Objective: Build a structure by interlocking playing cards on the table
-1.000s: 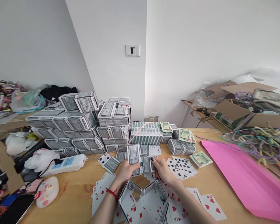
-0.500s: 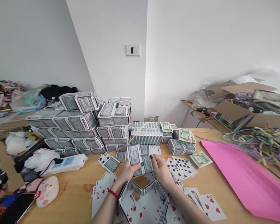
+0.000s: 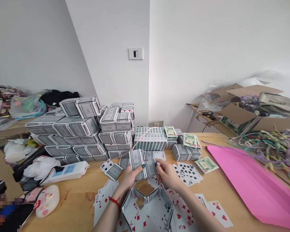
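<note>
My left hand [image 3: 130,176], with a red string at its wrist, grips patterned-back playing cards [image 3: 136,159] between thumb and fingers. Against their right side sits another grey-backed card [image 3: 150,167], pinched at its right edge by my right hand [image 3: 168,174]. Whether the two are joined is unclear. Below my hands stands a heart-shaped frame of folded cards [image 3: 159,195], its notch pointing towards me and card faces showing inside. Loose playing cards [image 3: 105,196] lie around it, more of them [image 3: 188,172] right of my right hand.
Stacked card blocks [image 3: 79,125] rise at the back left. Card packs [image 3: 151,138] stand behind my hands, and green card boxes [image 3: 206,165] lie to the right. Pink paper [image 3: 246,183] covers the right side. A power strip [image 3: 69,171] and a white decorated case [image 3: 47,200] are at left.
The cards in my left hand have tilted anticlockwise. My right hand's fingers are bent further around the card's edge. The whole view has shifted slightly.
</note>
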### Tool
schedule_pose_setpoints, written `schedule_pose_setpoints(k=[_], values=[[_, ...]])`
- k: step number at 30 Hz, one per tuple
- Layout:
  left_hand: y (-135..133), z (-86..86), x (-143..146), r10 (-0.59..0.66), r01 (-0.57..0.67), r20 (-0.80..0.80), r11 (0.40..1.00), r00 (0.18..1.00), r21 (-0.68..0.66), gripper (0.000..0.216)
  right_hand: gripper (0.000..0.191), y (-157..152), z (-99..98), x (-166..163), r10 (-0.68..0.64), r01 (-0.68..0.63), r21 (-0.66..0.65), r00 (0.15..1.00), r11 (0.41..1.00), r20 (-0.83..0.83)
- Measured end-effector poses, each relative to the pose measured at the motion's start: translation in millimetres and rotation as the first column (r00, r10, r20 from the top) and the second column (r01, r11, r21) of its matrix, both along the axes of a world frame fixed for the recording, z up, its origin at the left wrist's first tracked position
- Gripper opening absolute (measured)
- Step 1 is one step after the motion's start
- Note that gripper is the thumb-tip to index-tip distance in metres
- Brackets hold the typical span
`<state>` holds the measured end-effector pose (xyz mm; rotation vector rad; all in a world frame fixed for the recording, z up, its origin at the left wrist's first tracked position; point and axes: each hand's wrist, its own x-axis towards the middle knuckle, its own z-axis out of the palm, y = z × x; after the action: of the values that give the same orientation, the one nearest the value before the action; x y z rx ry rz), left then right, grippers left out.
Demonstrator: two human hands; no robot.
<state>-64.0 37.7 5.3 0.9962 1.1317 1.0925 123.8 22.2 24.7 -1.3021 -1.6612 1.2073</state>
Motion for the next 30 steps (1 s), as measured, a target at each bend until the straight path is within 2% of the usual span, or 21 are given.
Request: schedule_pose_setpoints(k=[3,5,7,8,10,12,13,17,21,25,27,28,30], values=[[0,0.1,0,0.040,-0.037,0.104,0.999,0.994,-0.027,0.032,0.042,4,10.7,11,0.106,-0.105,-0.023,0.993,0.994,0.043],[-1,1.0,0,0.087,-0.063,0.224,0.991,0.971,-0.114,0.036,0.045,8,16.8,24,0.079,-0.076,-0.025,0.986,0.997,0.145],[-2,2.6,0,0.126,-0.065,0.315,0.978,0.941,-0.198,0.041,0.031,11,19.3,37,0.054,-0.055,-0.003,0.955,0.998,0.292],[-2,3.4,1,0.135,-0.063,0.335,0.974,0.933,-0.217,0.042,0.031,11,19.0,43,0.045,-0.060,0.025,0.921,0.998,0.386],[-2,4.7,1,0.138,-0.064,0.338,0.973,0.931,-0.220,0.044,0.049,11,15.9,50,0.077,-0.088,-0.004,0.849,0.996,0.523],[-1,4.9,1,0.126,-0.061,0.333,0.978,0.934,-0.200,0.044,0.070,9,11.2,50,0.111,-0.114,-0.033,0.798,0.993,0.593],[-1,4.5,1,0.112,-0.054,0.337,0.982,0.935,-0.179,0.045,0.074,8,9.0,48,0.123,-0.127,-0.038,0.777,0.991,0.617],[2,1.4,-2,0.076,-0.044,0.336,0.994,0.939,-0.102,0.038,0.064,7,5.6,39,0.125,-0.125,-0.048,0.734,0.991,0.668],[5,-2.3,-3,0.136,-0.095,0.304,0.985,0.943,-0.146,0.029,0.043,11,9.8,40,0.080,-0.059,-0.055,0.750,0.997,0.657],[6,-6.8,-4,0.203,-0.160,0.245,0.970,0.948,-0.183,0.025,0.014,17,15.0,47,-0.014,0.017,0.000,0.838,1.000,0.546],[7,-9.0,-4,0.222,-0.181,0.220,0.965,0.950,-0.191,0.025,0.006,20,16.4,50,-0.123,0.108,0.060,0.898,0.992,0.423],[7,-9.9,-4,0.222,-0.181,0.218,0.965,0.951,-0.191,0.025,0.007,22,17.0,51,-0.170,0.159,0.060,0.925,0.985,0.339],[7,-11.2,-4,0.217,-0.176,0.218,0.965,0.951,-0.193,0.026,0.014,23,18.1,50,-0.218,0.222,-0.018,0.968,0.975,0.124]])
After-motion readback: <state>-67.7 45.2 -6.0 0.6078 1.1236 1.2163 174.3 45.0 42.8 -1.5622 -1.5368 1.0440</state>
